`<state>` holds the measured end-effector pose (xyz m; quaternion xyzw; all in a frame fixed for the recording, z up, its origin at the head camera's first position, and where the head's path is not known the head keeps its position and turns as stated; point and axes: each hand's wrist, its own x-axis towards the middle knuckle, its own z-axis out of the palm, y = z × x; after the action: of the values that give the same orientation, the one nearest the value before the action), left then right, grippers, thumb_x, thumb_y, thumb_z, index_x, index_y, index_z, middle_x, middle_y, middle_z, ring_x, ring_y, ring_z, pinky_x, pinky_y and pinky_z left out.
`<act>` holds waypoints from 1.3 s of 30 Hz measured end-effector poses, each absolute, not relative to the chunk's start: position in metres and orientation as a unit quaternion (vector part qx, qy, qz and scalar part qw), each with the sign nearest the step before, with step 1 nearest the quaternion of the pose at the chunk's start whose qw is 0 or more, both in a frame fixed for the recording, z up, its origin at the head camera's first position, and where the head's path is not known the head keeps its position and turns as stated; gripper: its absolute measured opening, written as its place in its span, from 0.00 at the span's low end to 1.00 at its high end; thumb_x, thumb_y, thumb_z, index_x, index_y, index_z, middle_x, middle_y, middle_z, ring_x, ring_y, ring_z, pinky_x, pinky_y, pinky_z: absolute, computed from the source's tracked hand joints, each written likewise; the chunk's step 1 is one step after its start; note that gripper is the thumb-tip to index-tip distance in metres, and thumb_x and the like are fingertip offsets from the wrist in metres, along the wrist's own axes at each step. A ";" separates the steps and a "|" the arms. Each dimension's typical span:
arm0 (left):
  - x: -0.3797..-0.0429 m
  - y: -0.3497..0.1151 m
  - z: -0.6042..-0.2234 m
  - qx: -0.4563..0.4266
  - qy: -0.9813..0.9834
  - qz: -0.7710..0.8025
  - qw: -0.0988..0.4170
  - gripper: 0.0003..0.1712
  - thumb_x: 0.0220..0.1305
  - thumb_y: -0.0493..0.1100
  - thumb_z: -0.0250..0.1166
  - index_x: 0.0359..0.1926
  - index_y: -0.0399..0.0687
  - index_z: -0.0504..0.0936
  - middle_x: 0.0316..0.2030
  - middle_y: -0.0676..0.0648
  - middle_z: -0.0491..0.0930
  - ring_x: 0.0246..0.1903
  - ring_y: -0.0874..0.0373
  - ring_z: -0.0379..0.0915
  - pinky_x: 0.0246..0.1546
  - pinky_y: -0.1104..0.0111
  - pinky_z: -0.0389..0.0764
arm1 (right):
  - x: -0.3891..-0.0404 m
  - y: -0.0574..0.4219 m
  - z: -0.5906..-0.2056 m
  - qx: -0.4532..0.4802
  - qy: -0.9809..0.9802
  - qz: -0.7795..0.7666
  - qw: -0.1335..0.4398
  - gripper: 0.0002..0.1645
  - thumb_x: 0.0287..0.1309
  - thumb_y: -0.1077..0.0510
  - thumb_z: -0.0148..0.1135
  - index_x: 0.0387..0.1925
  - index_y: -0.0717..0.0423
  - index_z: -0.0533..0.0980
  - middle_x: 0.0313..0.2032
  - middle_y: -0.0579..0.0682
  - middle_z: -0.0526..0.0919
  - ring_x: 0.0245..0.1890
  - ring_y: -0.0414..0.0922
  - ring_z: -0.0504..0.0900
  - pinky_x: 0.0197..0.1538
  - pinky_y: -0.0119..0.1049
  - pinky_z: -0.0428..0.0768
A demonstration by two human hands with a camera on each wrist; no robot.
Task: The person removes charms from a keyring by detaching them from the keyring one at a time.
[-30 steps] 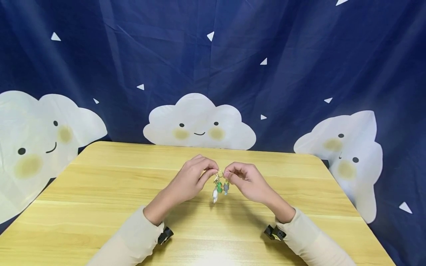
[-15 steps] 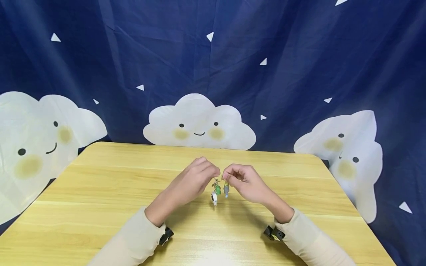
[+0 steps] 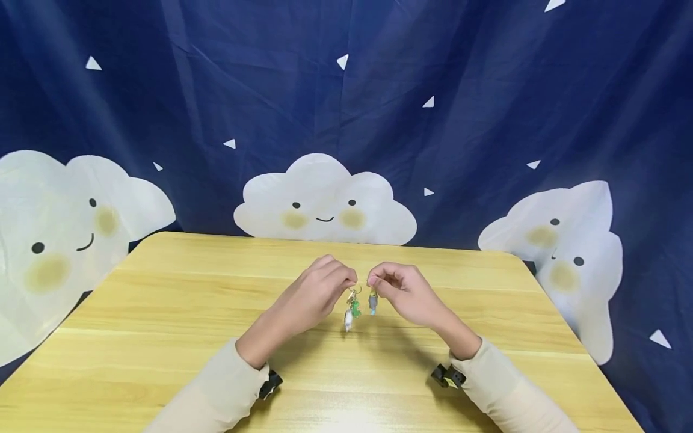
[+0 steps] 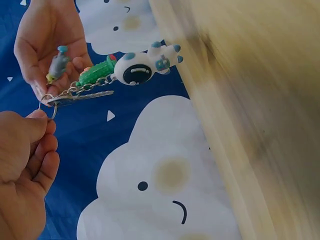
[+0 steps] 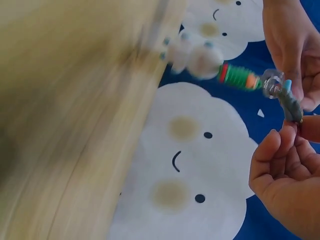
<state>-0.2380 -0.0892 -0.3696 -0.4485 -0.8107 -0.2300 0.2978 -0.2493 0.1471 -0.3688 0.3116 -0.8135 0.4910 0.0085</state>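
Observation:
Over the middle of the table, my left hand pinches a metal key ring between thumb and forefinger. From the ring hang a silver key, a green charm and a white astronaut figure on a chain. My right hand, just to the right, pinches the top of a small grey figure charm with a yellow top and blue tip. In the head view a narrow gap lies between the two hands. Whether the grey charm is still linked to the ring, I cannot tell.
The wooden table has rounded far corners. Behind it hangs a dark blue curtain printed with white clouds and small triangles. Black wrist devices sit at both sleeve cuffs.
My right hand has shifted slightly right and up with the grey charm, widening its gap from the other charms. The left fingers have changed their hold on the ring.

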 end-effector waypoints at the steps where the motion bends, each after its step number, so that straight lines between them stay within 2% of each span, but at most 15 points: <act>1: -0.238 -0.090 -0.369 -0.449 -0.811 -0.230 0.297 0.03 0.69 0.35 0.65 0.43 0.42 0.82 0.38 0.50 0.83 0.40 0.57 0.74 0.45 0.69 0.78 | -0.251 0.148 -0.369 0.311 -0.817 0.486 0.006 0.09 0.71 0.66 0.57 0.36 0.55 0.81 0.26 0.48 0.78 0.20 0.38 0.68 0.25 0.31 0.69; 8: -0.238 -0.090 -0.368 -0.448 -0.810 -0.241 0.293 0.02 0.70 0.34 0.65 0.42 0.42 0.82 0.38 0.50 0.83 0.40 0.57 0.74 0.45 0.69 0.78 | -0.271 0.162 -0.377 0.327 -0.851 0.410 -0.043 0.09 0.73 0.63 0.57 0.36 0.57 0.81 0.22 0.46 0.74 0.20 0.37 0.66 0.27 0.31 0.69; 12: -0.241 -0.088 -0.368 -0.454 -0.809 -0.243 0.284 0.02 0.71 0.35 0.64 0.43 0.41 0.82 0.39 0.50 0.83 0.41 0.57 0.75 0.45 0.69 0.78 | -0.283 0.174 -0.383 0.333 -0.867 0.358 -0.097 0.09 0.72 0.63 0.57 0.36 0.61 0.81 0.21 0.43 0.73 0.19 0.36 0.66 0.27 0.31 0.69; 16: -0.242 -0.087 -0.367 -0.454 -0.811 -0.245 0.277 0.02 0.71 0.35 0.64 0.43 0.42 0.82 0.38 0.51 0.83 0.40 0.57 0.74 0.44 0.69 0.78 | -0.299 0.186 -0.387 0.346 -0.867 0.325 -0.152 0.09 0.71 0.66 0.57 0.35 0.62 0.81 0.20 0.41 0.71 0.19 0.36 0.65 0.27 0.31 0.68; 20: -0.242 -0.089 -0.365 -0.453 -0.812 -0.249 0.271 0.02 0.71 0.34 0.64 0.42 0.43 0.82 0.37 0.52 0.82 0.40 0.58 0.74 0.42 0.69 0.77 | -0.320 0.194 -0.390 0.361 -0.862 0.304 -0.187 0.08 0.68 0.69 0.57 0.34 0.62 0.81 0.24 0.44 0.77 0.23 0.37 0.69 0.30 0.31 0.70; 24: -0.242 -0.090 -0.365 -0.454 -0.815 -0.246 0.262 0.02 0.72 0.36 0.63 0.42 0.44 0.82 0.37 0.53 0.82 0.40 0.58 0.74 0.43 0.69 0.77 | -0.339 0.195 -0.395 0.350 -0.870 0.279 -0.205 0.07 0.67 0.67 0.60 0.33 0.62 0.82 0.26 0.46 0.81 0.25 0.38 0.73 0.31 0.32 0.73; 31: -0.240 -0.092 -0.365 -0.451 -0.817 -0.242 0.265 0.02 0.73 0.36 0.62 0.41 0.44 0.82 0.36 0.53 0.82 0.41 0.58 0.74 0.44 0.68 0.77 | -0.365 0.186 -0.397 0.310 -0.883 0.270 -0.227 0.09 0.71 0.66 0.59 0.35 0.64 0.83 0.22 0.48 0.80 0.21 0.39 0.72 0.28 0.32 0.70; 36: -0.239 -0.093 -0.363 -0.454 -0.812 -0.248 0.268 0.02 0.72 0.35 0.63 0.41 0.45 0.82 0.36 0.54 0.81 0.40 0.58 0.73 0.45 0.69 0.76 | -0.379 0.183 -0.399 0.275 -0.903 0.255 -0.210 0.09 0.69 0.65 0.61 0.36 0.64 0.85 0.27 0.49 0.86 0.22 0.39 0.76 0.27 0.33 0.74; 39: -0.239 -0.093 -0.363 -0.454 -0.812 -0.249 0.270 0.02 0.72 0.35 0.63 0.41 0.44 0.82 0.36 0.54 0.81 0.40 0.59 0.73 0.44 0.69 0.76 | -0.385 0.183 -0.401 0.248 -0.909 0.259 -0.211 0.08 0.70 0.63 0.62 0.38 0.63 0.85 0.29 0.49 0.86 0.24 0.42 0.78 0.30 0.35 0.78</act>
<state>-0.2391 -0.0933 -0.3627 -0.4544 -0.8117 -0.2489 0.2697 -0.3848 0.1832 -0.4007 0.2477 -0.9095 0.2587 -0.2112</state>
